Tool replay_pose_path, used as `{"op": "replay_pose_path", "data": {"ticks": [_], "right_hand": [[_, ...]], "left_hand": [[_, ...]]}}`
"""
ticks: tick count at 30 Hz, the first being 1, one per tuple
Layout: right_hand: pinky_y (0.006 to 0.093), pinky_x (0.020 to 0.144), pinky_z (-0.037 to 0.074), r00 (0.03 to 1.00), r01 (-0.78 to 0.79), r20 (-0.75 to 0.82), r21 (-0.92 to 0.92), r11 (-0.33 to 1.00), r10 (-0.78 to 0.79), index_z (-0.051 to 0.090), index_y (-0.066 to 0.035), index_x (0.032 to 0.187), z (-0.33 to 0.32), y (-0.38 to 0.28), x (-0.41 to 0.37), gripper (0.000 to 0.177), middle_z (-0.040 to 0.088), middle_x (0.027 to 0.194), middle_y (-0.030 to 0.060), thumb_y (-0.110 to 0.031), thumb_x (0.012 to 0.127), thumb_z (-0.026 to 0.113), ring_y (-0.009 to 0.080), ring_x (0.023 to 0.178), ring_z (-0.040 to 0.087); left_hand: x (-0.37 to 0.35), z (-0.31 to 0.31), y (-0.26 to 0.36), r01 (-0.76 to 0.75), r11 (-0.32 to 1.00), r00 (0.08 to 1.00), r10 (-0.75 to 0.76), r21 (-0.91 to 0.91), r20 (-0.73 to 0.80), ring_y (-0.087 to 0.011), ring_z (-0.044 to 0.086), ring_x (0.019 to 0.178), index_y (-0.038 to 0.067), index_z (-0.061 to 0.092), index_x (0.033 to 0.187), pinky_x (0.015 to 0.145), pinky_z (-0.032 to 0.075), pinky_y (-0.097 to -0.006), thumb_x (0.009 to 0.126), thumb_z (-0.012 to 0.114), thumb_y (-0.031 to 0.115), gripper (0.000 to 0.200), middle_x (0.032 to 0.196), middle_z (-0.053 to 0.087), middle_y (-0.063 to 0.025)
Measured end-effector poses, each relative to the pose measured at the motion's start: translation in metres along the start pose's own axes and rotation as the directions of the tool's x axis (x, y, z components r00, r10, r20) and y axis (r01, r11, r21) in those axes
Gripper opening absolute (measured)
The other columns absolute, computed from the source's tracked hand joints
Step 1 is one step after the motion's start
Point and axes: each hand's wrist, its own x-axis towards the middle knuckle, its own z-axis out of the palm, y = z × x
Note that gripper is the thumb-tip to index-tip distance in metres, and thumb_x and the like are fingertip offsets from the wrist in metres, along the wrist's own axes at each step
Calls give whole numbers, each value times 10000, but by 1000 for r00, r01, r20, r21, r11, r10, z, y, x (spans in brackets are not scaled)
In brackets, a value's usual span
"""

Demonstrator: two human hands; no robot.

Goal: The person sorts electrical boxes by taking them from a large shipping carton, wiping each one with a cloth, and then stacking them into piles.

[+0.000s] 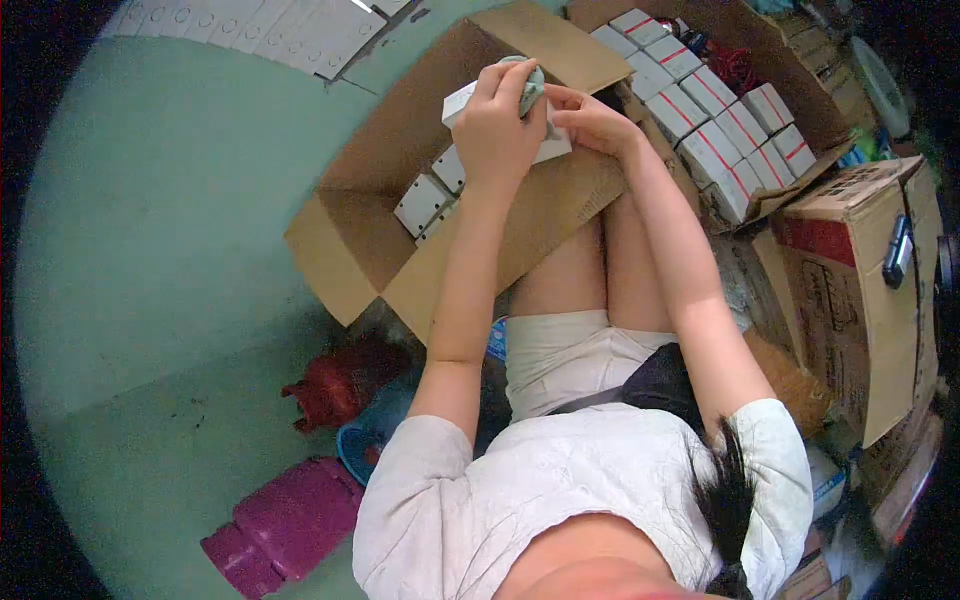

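Note:
My left hand [498, 125] is closed on a grey-green cloth [532, 88], pressed against a white box [553, 146] above an open cardboard carton [365, 235]. My right hand [590, 122] is at the right end of that white box, its fingers bent around the edge; part of the box is hidden behind both hands. Inside the carton, below and left of my hands, lie several white boxes [422, 205] with small dark dots.
A second carton [820, 165] at the upper right holds white boxes with red stripes [712, 150]. Beside it stands a brown carton [830, 300] with a dark device [898, 250] on it. White panels [250, 30] lie at the upper left; a magenta cylinder [290, 520] is lower left.

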Motion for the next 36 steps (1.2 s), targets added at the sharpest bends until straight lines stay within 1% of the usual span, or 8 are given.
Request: {"op": "replay_pose_path", "data": {"ticks": [4,14,16,17,19,23,31,36], "right_hand": [[312,918,504,998,10,52,206,978,-21,396,-48,1441,-3,2,9,561,570,1298,35,-278,967,587,134,1103,588],[291,733,541,986,26,-169,183,983,5,488,-76,1390,-5,-5,-2,576,645,1183,28,-453,957,544,97,972,627],[307,809,543,965,-40,240,540,841,-109,500,-4,1357,-17,-10,0,711,629,1236,85,-574,931,504,128,1010,642],[307,809,543,964,-39,242,542,840,-112,500,-4,1357,-19,-7,-1,711,629,1236,85,-574,931,504,128,1010,642],[338,891,527,995,67,-102,508,859,-16,496,45,1340,-10,-11,-7,826,618,1256,129,-656,904,471,169,1060,641],[359,935,507,988,46,-155,394,918,17,496,32,1349,-9,-9,-3,813,627,1239,129,-648,904,480,199,1074,635],[339,939,499,994,-26,110,396,918,-19,477,-1,1377,5,-17,-6,637,617,1254,123,-483,960,480,175,1116,609],[297,867,524,964,-129,250,165,978,85,424,-103,1447,-3,-3,0,582,658,1189,74,-429,971,501,149,1007,648]], "left_hand": [[8,4,-8,-56,997,997,53,45,53,-284,657,954,187,636,1164,792,543,-395,760,695,104,417,1152,630,-25],[32,-12,-9,-233,959,946,184,162,268,-264,658,953,191,631,1137,781,555,-379,782,676,103,369,1179,619,10],[34,-19,-5,-232,953,931,159,196,329,-261,658,955,193,634,1131,784,554,-378,785,673,102,360,1179,623,7],[34,-22,-4,-187,963,917,101,192,385,-268,655,961,182,636,1128,790,551,-381,788,668,96,353,1179,626,2],[33,-24,-7,-138,971,896,37,198,443,-275,653,968,172,637,1125,795,549,-384,791,664,89,345,1180,629,-3],[23,-7,-17,-54,999,931,46,10,362,-304,648,981,161,642,1130,810,542,-399,784,669,91,355,1160,642,-34],[-9,-9,7,-81,961,883,192,-264,428,-298,652,1014,173,674,1117,859,532,-379,763,692,79,366,1136,666,-64],[-2,-5,-43,-24,993,967,52,-115,250,-319,648,1002,131,654,1133,848,524,-399,771,672,61,369,1156,647,-81]]}}
